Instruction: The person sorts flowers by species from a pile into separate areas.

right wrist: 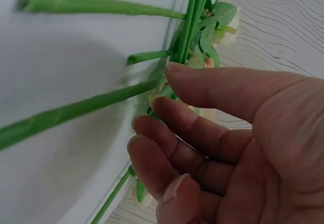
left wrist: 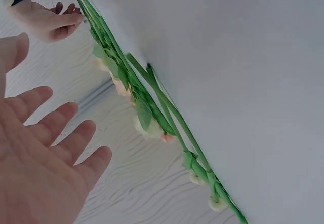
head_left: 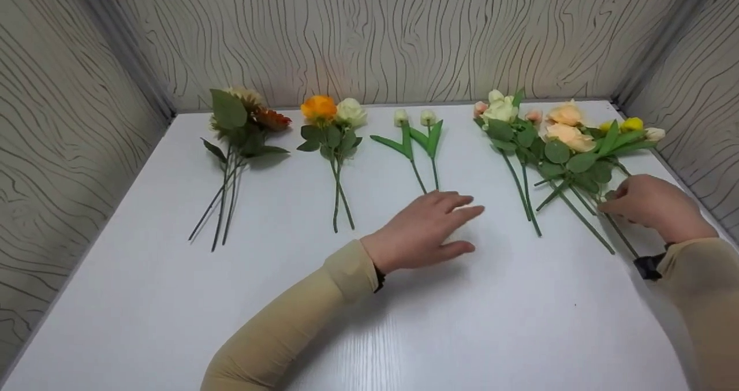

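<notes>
My left hand [head_left: 424, 229] hovers over the white table [head_left: 369, 333], its fingers spread and holding nothing. Just beyond its fingertips lie two white tulips [head_left: 407, 142] with green leaves, their lower stems partly hidden by the hand. At the right edge, my right hand [head_left: 658, 206] pinches a green flower stem [right wrist: 76, 110] between thumb and index finger. That stem's flower is hidden among a cluster: peach roses [head_left: 568, 137], yellow tulips [head_left: 631, 125] and a white tulip [head_left: 654, 134]. In the right wrist view, the other fingers curl loosely below the stem.
Left of the tulips lie an orange flower [head_left: 318, 109] and a white rose [head_left: 351, 112] with crossed stems. Farther left is a dark-leaved bunch with a rust-red flower [head_left: 272, 119]. A cream flower [head_left: 500, 107] adjoins the peach roses. Patterned walls [head_left: 369, 38] enclose the table.
</notes>
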A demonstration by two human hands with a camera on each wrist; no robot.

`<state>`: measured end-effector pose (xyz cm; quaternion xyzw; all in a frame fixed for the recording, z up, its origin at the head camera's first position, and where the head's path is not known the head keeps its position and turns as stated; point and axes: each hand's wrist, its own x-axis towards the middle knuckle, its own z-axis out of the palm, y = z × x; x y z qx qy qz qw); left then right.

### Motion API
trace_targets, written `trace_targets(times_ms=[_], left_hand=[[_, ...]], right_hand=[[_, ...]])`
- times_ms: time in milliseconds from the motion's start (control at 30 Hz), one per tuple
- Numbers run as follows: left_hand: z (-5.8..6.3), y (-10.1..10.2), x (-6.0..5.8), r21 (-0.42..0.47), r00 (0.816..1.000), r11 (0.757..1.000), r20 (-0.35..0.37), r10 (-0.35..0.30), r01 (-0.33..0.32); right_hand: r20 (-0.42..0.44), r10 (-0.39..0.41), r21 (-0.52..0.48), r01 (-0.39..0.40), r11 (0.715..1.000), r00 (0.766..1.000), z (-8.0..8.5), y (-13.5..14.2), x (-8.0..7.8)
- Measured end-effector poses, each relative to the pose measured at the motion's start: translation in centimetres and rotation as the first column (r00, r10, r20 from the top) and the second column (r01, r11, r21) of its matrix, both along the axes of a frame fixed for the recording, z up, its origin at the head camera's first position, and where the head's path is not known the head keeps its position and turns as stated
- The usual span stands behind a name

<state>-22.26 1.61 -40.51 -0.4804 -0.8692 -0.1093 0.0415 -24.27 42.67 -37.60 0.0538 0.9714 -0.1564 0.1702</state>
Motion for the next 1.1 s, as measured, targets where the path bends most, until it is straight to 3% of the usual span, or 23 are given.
trace_targets(times_ms=[167, 367, 533, 633, 700, 767, 833, 967, 1100], left_hand=[[-0.1, 1.2, 1.0, -0.044, 0.997, 0.996, -0.010, -0.073, 0.072], [-0.2, 1.2, 1.0, -0.009, 0.995, 0.995, -0.003, -0.096, 0.096], [0.1, 0.6, 0.5, 0.108, 0.996, 0.991, 0.029, -0.088, 0.084], [0.5, 0.1, 0.1, 0.216, 0.996, 0.976, 0.067, -0.052, 0.036], [0.8, -0.3, -0.3, 0.301, 0.991, 0.953, 0.131, -0.014, -0.026], [1.0, -0.7, -0.7, 0.395, 0.974, 0.912, 0.223, 0.022, -0.111], [1.1, -1.1, -1.1, 0.489, 0.942, 0.848, 0.333, 0.037, -0.206], [1.2, -1.7, -1.8, 0.616, 0.855, 0.688, 0.518, 0.011, -0.383], [1.0, -2.2, -2.5, 0.647, 0.759, 0.554, 0.649, -0.041, -0.523]], right_hand=[[0.080, 0.022, -0.058, -0.017, 0.998, 0.997, -0.8, 1.1, 0.5], [0.057, 0.029, -0.133, -0.021, 0.991, 0.998, -0.8, 1.0, 0.6], [-0.039, 0.000, -0.121, -0.005, 0.993, 0.999, 0.7, 0.6, 1.0], [-0.103, -0.021, -0.139, 0.007, 0.990, 0.994, 1.6, -0.8, 1.0], [-0.156, -0.020, -0.165, -0.006, 0.986, 0.988, 2.1, -2.6, 1.0], [-0.208, -0.004, -0.189, -0.036, 0.981, 0.978, 2.6, -4.9, 0.9], [-0.242, 0.022, -0.220, -0.077, 0.972, 0.970, 3.0, -7.8, 0.8], [-0.308, 0.061, -0.299, -0.157, 0.941, 0.949, 3.6, -14.1, 0.9], [-0.379, 0.119, -0.357, -0.263, 0.896, 0.918, 3.5, -19.5, 1.2]])
